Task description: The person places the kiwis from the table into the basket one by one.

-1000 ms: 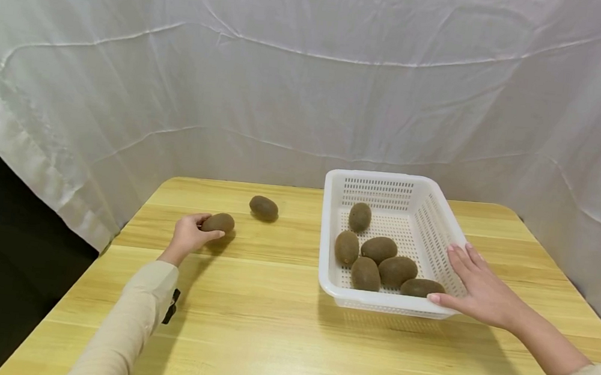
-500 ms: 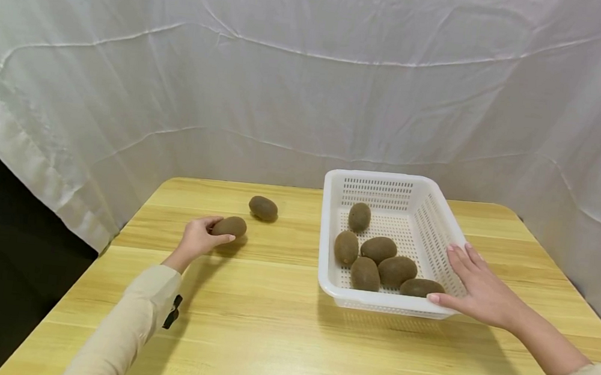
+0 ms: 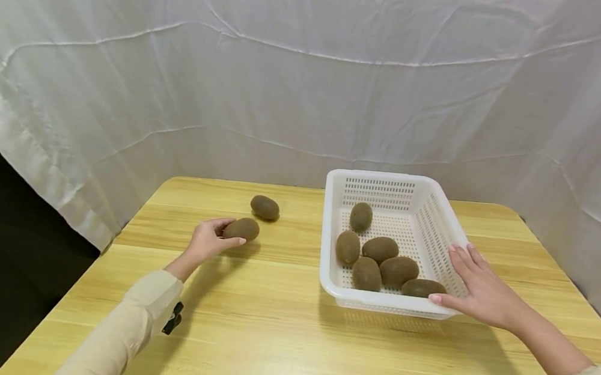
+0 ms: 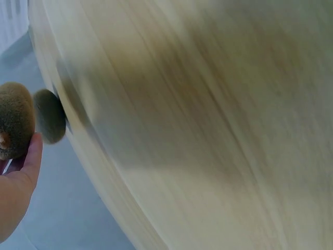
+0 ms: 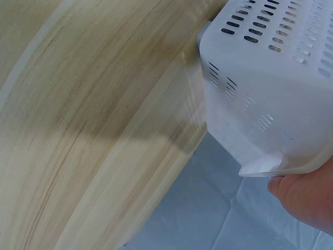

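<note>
A brown, fuzzy kiwi [image 3: 242, 229] is pinched between the thumb and fingers of my left hand [image 3: 207, 241], just above the table. The same kiwi [image 4: 14, 120] shows close up in the left wrist view, its stem end toward the camera. Behind it on the table lies a second kiwi [image 3: 265, 207]. My right hand [image 3: 488, 292] rests on the near right corner of a white perforated plastic basket [image 3: 327, 274], fingers straight along the right rim, thumb over the front rim. Inside sit several kiwis [image 3: 398, 272], mostly toward the near left.
The light wooden table [image 3: 265, 329] carries the basket on its right half. White curtain [image 3: 288, 90] hangs behind and at both sides. A dark area [image 3: 0, 261] lies past the table's left edge.
My left hand has moved to the right, carrying the kiwi with it toward the basket. The right hand, the basket and the other kiwis have stayed in place.
</note>
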Demonstrator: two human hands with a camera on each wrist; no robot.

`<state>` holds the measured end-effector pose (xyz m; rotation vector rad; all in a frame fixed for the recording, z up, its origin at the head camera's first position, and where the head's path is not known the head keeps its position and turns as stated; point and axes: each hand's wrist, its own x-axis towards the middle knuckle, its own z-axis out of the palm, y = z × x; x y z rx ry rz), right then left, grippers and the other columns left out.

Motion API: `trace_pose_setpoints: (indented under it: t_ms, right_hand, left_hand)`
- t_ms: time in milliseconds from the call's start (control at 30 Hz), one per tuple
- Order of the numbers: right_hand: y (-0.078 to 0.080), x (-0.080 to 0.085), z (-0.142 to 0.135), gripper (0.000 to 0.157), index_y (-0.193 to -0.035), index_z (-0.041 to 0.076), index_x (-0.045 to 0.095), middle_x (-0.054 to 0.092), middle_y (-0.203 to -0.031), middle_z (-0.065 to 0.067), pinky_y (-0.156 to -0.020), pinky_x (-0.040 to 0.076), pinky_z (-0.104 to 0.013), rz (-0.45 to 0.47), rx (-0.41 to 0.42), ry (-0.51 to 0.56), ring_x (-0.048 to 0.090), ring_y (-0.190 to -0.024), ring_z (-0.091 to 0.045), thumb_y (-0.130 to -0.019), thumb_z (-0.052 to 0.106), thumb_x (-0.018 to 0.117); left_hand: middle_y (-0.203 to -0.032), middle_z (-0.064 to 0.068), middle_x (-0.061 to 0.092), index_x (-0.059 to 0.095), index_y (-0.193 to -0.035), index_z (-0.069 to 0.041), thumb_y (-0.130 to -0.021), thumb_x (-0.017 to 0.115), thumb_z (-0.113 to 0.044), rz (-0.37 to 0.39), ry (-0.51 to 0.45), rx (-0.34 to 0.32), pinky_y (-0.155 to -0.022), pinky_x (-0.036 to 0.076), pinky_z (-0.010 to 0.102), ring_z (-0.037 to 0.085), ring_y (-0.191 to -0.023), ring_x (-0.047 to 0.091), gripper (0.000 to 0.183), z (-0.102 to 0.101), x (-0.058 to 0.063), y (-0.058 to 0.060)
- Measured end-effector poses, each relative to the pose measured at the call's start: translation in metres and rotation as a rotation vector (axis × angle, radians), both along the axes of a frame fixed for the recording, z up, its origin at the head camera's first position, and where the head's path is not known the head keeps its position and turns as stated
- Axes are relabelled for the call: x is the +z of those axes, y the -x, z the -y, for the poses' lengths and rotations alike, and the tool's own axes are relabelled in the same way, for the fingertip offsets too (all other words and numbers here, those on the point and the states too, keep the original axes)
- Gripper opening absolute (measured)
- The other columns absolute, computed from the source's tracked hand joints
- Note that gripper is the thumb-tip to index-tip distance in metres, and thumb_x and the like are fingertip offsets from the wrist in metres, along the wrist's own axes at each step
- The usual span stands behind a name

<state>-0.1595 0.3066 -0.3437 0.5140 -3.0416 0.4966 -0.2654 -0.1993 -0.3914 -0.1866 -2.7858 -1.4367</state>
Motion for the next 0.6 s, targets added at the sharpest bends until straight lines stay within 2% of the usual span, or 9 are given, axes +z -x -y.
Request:
trace_pose_setpoints:
  t_ms: [300, 600]
  right_hand:
    - [0.000, 0.000, 0.000, 0.099, -0.146, -0.006, 0.013, 0.012, -0.150, -0.031, -0.105, 0.011, -0.070, 0.001, 0.000, 0.003, -0.007, -0.140, -0.044, -0.080, 0.047, 0.064]
    - [0.000, 0.000, 0.000, 0.098, -0.145, -0.007, 0.014, 0.013, -0.150, -0.031, -0.104, 0.013, -0.070, -0.005, -0.001, -0.002, -0.007, -0.140, -0.044, -0.080, 0.047, 0.064]
  left_hand:
    - [-0.127, 0.021, 0.056, 0.051, -0.131, 0.001, -0.080, 0.073, -0.018, 0.001, -0.062, -0.058, -0.082, 0.055, 0.031, 0.032, -0.110, 0.059, 0.059, -0.016, 0.004, -0.008]
    - [-0.126, 0.019, 0.058, 0.053, -0.130, -0.002, -0.079, 0.074, -0.019, -0.022, -0.111, -0.114, -0.082, 0.055, 0.033, 0.031, -0.108, 0.060, 0.057, -0.036, 0.017, -0.014]
